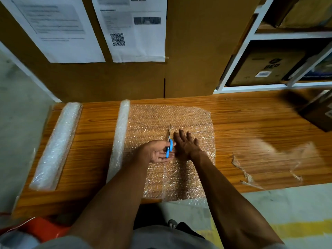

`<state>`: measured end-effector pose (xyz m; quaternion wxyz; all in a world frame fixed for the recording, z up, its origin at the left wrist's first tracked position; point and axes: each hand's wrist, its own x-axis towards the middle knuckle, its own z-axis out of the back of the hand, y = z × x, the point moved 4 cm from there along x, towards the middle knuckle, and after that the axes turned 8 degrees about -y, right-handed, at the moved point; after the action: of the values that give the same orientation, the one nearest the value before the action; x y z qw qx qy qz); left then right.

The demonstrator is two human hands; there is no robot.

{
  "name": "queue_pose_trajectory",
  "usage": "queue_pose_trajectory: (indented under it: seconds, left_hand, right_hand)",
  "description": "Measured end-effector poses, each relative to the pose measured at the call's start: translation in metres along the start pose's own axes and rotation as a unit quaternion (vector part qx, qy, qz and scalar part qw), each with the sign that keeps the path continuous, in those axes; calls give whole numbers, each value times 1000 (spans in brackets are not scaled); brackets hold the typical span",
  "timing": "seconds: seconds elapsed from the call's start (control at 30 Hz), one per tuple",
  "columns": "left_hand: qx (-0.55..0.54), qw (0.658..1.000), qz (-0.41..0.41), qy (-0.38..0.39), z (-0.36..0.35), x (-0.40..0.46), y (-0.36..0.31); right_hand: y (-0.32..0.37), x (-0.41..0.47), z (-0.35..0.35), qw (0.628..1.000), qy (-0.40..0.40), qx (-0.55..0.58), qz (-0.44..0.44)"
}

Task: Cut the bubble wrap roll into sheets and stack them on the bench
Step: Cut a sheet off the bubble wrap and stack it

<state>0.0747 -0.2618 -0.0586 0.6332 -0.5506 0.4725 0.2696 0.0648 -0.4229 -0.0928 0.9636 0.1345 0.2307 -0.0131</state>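
Head view: the bubble wrap roll (pixel 120 133) lies on the wooden bench (pixel 251 119), its unrolled sheet (pixel 179 119) spread flat to the right and overhanging the near edge. The left hand (pixel 158 151) grips the blue-handled scissors (pixel 169 142), blades pointing far along a cut line in the sheet. The right hand (pixel 186 143) presses flat on the sheet just right of the scissors, fingers straight. A second roll (pixel 57 144) lies at the bench's left end. Clear scraps (pixel 246 173) lie to the right.
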Motion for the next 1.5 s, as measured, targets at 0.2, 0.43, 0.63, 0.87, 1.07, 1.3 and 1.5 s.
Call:
queue_pose_trajectory:
  seconds: [0.2,0.43,0.63,0.87,1.07,1.3,1.5]
  left_hand:
    - [6,1000,-14,-23,-1,-1,-15]
    - [-2,999,-14,-42,0,8,-15]
    - [3,1000,1,-26,-1,8,-18]
    - [14,1000,23,-9,8,10,-21]
    - [34,999,12,8,5,11,-28]
    - [20,1000,-11,2,5,16,-32]
    - [-14,999,-39,-21,1,15,-30]
  right_hand:
    - [-1,-1,11,1000,23,2,8]
    - [-4,-1,13,999,38,16,-1]
    - [1,7,21,1000,24,-5,10]
    - [-10,20,16,997,-78,-5,-6]
    - [-19,23,0,991,-132,-19,-32]
    - [-21,23,-6,984,-165,-41,-47]
    - [-20,23,-7,983,-175,-40,-49]
